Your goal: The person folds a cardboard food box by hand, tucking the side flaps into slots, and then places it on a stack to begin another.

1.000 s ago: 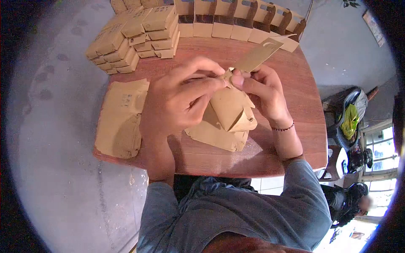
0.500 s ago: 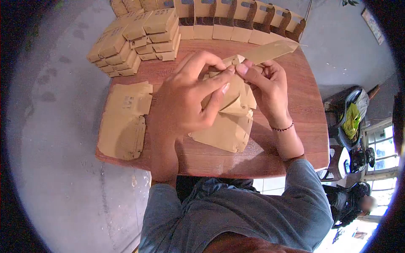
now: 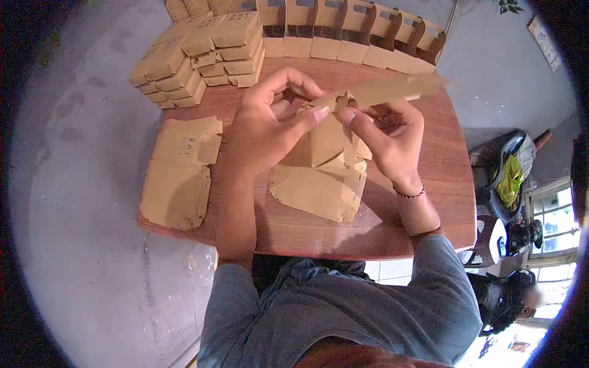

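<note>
A partly folded brown cardboard box (image 3: pixel 330 144) is held up over the table between both hands. My left hand (image 3: pixel 273 126) grips its upper left edge, thumb in front and fingers bent behind. At a slotted corner, my right hand (image 3: pixel 392 138) pinches the cardboard between thumb and fingers. A long flap of the box sticks out to the right above that hand, blurred at its tip. Below the held box lie flat cardboard blanks (image 3: pixel 313 193), partly covered by it.
Left on the wooden table (image 3: pixel 435 202) lie more flat cardboard blanks (image 3: pixel 175 175) with dark print. Folded boxes (image 3: pixel 202 52) are stacked at the back left. A row of open cardboard carriers with handle cutouts (image 3: pixel 328 46) lines the far edge. A person (image 3: pixel 506 300) sits at far right.
My left thumb has come down onto the box's front edge and the fingers have shifted behind it. The long flap has swung slightly downward. My right hand has moved slightly down.
</note>
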A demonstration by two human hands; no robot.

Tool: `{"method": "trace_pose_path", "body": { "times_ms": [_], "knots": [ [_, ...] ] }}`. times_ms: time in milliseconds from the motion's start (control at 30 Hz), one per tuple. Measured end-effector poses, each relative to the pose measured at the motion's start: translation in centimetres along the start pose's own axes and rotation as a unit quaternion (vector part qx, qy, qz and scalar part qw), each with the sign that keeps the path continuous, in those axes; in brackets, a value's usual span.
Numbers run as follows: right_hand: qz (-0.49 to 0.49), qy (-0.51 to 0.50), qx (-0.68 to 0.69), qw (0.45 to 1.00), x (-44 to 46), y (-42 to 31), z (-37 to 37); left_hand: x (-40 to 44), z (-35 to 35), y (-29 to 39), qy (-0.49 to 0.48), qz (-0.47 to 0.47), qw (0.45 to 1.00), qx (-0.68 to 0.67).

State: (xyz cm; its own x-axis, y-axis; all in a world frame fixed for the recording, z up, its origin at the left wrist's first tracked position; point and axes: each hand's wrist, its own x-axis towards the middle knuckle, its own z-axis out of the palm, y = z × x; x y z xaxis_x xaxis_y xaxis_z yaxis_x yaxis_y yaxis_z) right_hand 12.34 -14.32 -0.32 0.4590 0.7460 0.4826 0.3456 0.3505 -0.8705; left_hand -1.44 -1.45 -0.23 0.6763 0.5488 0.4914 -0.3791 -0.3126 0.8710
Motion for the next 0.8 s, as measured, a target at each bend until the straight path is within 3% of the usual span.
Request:
{"method": "trace_pose_path", "body": {
  "times_ms": [200, 267, 367, 467, 567, 667, 800],
  "knots": [
    [-0.005, -0.009, -0.036, 0.999, -0.3, 0.6, 0.5, 0.1, -0.7, -0.7, -0.010, -0.030, 0.999, -0.029],
    [-0.046, 0.014, -0.031, 0.998, -0.1, 1.3, 0.7, 0.2, -0.7, -0.5, 0.002, -0.066, 0.998, 0.000],
    [-0.110, 0.017, -0.073, 0.991, 0.3, 1.8, 0.6, 0.2, -0.4, -0.1, 0.015, -0.066, 0.997, 0.034],
    [-0.105, 0.042, -0.126, 0.986, -0.3, 1.3, 0.7, 0.1, -0.2, -0.5, 0.012, -0.023, 0.999, 0.028],
    [-0.129, 0.028, -0.161, 0.978, -0.2, 2.5, 0.2, 0.1, -0.3, -0.3, 0.009, -0.048, 0.998, 0.039],
    [-0.082, 0.032, -0.123, 0.988, -0.5, 2.0, 0.2, 0.0, 0.0, -0.4, 0.025, -0.045, 0.997, 0.063],
    [-0.119, 0.038, -0.058, 0.990, 0.1, 1.6, 0.7, 0.2, 0.6, 0.0, 0.034, -0.031, 0.996, 0.071]
  ]
}}
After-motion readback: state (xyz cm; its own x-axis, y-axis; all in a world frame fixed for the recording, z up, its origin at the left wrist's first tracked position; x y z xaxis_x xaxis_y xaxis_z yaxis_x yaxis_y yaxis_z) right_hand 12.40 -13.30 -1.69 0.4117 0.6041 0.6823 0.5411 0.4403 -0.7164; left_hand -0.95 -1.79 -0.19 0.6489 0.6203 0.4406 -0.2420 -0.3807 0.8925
